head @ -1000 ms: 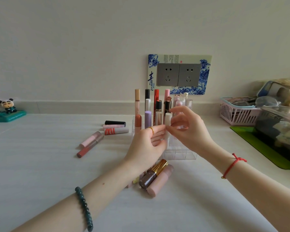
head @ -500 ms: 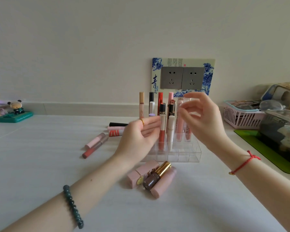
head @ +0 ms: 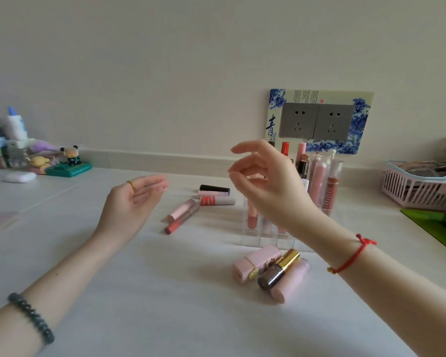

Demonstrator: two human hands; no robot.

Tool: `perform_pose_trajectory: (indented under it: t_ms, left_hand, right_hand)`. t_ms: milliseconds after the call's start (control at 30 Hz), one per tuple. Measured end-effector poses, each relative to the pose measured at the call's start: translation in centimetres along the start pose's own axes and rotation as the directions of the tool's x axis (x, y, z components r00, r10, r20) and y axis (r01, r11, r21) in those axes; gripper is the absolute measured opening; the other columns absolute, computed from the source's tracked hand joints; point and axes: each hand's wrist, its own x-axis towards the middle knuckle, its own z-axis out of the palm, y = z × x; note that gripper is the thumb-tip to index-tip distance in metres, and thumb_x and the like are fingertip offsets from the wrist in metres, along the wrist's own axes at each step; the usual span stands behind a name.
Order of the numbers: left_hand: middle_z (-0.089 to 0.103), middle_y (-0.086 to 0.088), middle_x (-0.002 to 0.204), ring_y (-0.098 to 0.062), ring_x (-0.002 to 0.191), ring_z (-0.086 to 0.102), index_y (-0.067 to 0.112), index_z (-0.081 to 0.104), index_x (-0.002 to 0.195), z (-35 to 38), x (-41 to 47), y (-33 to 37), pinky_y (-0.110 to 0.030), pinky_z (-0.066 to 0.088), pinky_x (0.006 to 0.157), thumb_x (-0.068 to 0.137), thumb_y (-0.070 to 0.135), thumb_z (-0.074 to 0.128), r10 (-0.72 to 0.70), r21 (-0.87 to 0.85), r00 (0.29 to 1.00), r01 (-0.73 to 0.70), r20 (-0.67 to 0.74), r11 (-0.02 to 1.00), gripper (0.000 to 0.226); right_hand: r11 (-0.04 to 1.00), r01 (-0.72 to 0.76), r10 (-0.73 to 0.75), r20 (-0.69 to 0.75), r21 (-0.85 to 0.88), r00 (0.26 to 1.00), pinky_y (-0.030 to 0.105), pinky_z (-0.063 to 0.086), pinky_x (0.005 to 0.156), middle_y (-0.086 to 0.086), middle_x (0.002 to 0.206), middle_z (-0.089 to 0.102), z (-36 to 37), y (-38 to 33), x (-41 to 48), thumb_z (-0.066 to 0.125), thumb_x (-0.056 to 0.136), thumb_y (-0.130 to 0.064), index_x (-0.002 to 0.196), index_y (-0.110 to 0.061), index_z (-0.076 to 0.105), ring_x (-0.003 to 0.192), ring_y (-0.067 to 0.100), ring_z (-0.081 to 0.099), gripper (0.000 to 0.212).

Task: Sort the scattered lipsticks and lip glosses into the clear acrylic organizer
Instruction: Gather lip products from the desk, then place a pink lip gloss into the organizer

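Note:
The clear acrylic organizer point(head: 252, 240) stands at centre right with several upright lipsticks and glosses in its back slots. My right hand point(head: 271, 186) hovers in front of it, fingers loosely curled, holding nothing. My left hand point(head: 131, 202) is open, palm up, above the table to the left. A black tube point(head: 214, 188), a pale pink tube point(head: 213, 193) and a white tube with red stripes point(head: 218, 201) lie left of the organizer. Two pink glosses point(head: 182, 215) lie slanted nearer me. A square pink lipstick point(head: 255, 262), a gold-capped brown one point(head: 278, 269) and a round pink one point(head: 290, 280) lie in front.
A pink slatted basket point(head: 417, 189) and a green mat point(head: 433, 225) sit at the right. Toy figures on a green base point(head: 70, 163), bottles and a white case point(head: 20, 177) crowd the far left. A double wall socket point(head: 317, 121) is behind the organizer.
My right hand let go of the tube it was setting into the organizer and drew back left. My left hand moved away to the left and opened. The view shifted left.

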Motion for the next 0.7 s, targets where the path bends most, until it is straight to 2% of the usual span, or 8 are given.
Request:
perform_pose_trajectory:
  t_ms: [100, 267, 400, 567, 700]
  left_hand:
    - [0.068, 0.008, 0.100, 0.003, 0.094, 0.063, 0.033, 0.062, 0.096, -1.1, -0.3, -1.7, -0.009, 0.045, 0.089, 0.085, 0.010, 0.060, -0.002, 0.154, 0.999, -0.004, 0.042, 0.988, 0.026]
    - [0.064, 0.009, 0.110, 0.003, 0.098, 0.059, 0.021, 0.061, 0.114, -1.6, 0.0, -2.8, -0.017, 0.039, 0.092, 0.083, 0.014, 0.064, -0.020, 0.323, 0.995, -0.014, 0.102, 0.946, 0.032]
    - [0.057, 0.017, 0.118, 0.005, 0.111, 0.050, 0.022, 0.053, 0.126, -1.6, -0.1, -3.9, -0.012, 0.032, 0.093, 0.079, 0.032, 0.067, -0.076, 0.464, 0.966, -0.049, 0.248, 0.884, 0.050]
    - [0.052, 0.016, 0.129, 0.009, 0.115, 0.043, 0.026, 0.044, 0.133, -1.7, 0.1, -4.8, -0.010, 0.030, 0.092, 0.071, 0.048, 0.069, -0.125, 0.519, 0.937, -0.068, 0.327, 0.852, 0.070]
    - [0.049, 0.010, 0.136, 0.002, 0.121, 0.043, 0.023, 0.041, 0.136, -1.5, 0.4, -5.2, -0.013, 0.030, 0.095, 0.073, 0.046, 0.070, -0.152, 0.553, 0.924, -0.074, 0.351, 0.830, 0.073]
  right_hand:
    - [0.999, -0.032, 0.034, 0.070, -0.031, 0.997, 0.021, 0.054, 0.079, 0.002, 0.088, 0.067, 2.4, 0.7, 1.4, 0.060, 0.083, -0.006, 0.108, -0.018, 0.054, 0.082, 0.009, 0.065, 0.028]
    - [0.977, -0.138, 0.166, 0.169, -0.162, 0.971, 0.031, 0.052, 0.086, 0.008, 0.098, 0.066, 5.7, 3.1, 4.1, 0.059, 0.080, -0.009, 0.113, -0.015, 0.055, 0.091, 0.019, 0.063, 0.033]
    - [0.923, -0.204, 0.290, 0.243, -0.327, 0.925, 0.024, 0.044, 0.080, 0.009, 0.108, 0.062, 7.7, 5.7, 5.8, 0.061, 0.081, -0.013, 0.118, -0.015, 0.053, 0.099, 0.022, 0.058, 0.038]
    - [0.861, -0.285, 0.420, 0.271, -0.422, 0.866, 0.023, 0.038, 0.076, 0.011, 0.119, 0.056, 9.2, 7.9, 7.0, 0.060, 0.081, -0.014, 0.121, -0.013, 0.051, 0.107, 0.024, 0.053, 0.041]
    - [0.832, -0.311, 0.462, 0.262, -0.460, 0.848, 0.027, 0.041, 0.087, 0.011, 0.122, 0.054, 10.0, 9.0, 7.1, 0.059, 0.084, -0.018, 0.119, -0.014, 0.053, 0.112, 0.024, 0.052, 0.036]
